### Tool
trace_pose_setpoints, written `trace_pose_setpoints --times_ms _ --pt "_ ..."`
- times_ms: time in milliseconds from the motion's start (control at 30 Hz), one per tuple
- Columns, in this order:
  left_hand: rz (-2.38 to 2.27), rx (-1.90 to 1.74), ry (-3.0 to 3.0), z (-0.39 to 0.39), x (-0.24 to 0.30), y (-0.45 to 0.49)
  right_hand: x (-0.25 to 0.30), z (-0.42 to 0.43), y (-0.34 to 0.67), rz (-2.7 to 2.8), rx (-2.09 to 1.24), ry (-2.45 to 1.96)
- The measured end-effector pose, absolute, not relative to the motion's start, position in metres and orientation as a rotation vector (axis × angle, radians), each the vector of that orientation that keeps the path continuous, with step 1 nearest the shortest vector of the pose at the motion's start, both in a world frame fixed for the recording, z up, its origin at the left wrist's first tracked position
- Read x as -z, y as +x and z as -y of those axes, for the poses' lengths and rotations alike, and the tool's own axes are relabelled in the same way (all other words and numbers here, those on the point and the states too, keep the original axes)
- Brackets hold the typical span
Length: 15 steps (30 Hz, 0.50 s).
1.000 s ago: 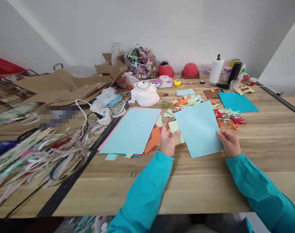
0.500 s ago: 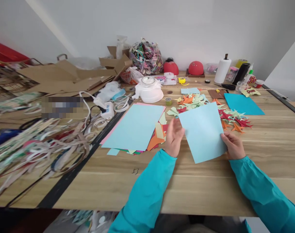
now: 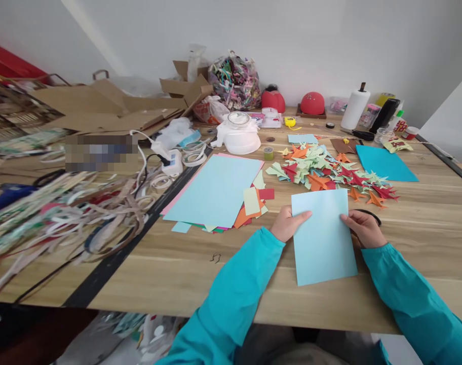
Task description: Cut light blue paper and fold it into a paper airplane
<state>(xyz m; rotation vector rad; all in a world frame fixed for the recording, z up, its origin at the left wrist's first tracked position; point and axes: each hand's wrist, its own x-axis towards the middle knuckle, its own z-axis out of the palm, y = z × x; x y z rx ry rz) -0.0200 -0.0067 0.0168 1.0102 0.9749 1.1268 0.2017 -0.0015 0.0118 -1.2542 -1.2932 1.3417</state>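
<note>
A light blue paper sheet point(image 3: 323, 238) lies flat on the wooden table point(image 3: 254, 284) in front of me. My left hand point(image 3: 287, 224) grips its left edge, thumb on top. My right hand point(image 3: 362, 228) pinches its right edge. Both sleeves are teal. Under my right hand a dark curved thing shows, perhaps scissors handles point(image 3: 371, 215). Just beyond the sheet lies a pile of small folded paper pieces point(image 3: 330, 172) in orange, red and pale green.
A stack of coloured sheets point(image 3: 219, 190) topped by light blue lies to the left. A teal sheet point(image 3: 385, 162) lies far right. A white pot point(image 3: 240, 137), paper towel roll point(image 3: 354, 109), cardboard point(image 3: 102, 114) and tangled strips point(image 3: 64, 218) fill the back and left.
The light blue sheet came down from a raised, tilted hold to lie flat nearer the table's front edge. My left hand dropped a small pale green piece and took the sheet's left edge.
</note>
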Motion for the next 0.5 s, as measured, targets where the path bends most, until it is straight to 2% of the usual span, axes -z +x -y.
trace_pose_setpoints --times_ms 500 --pt "-1.004 -1.13 0.955 0.006 -0.018 -0.02 -0.002 0.0 0.206 1.219 -1.247 -1.293"
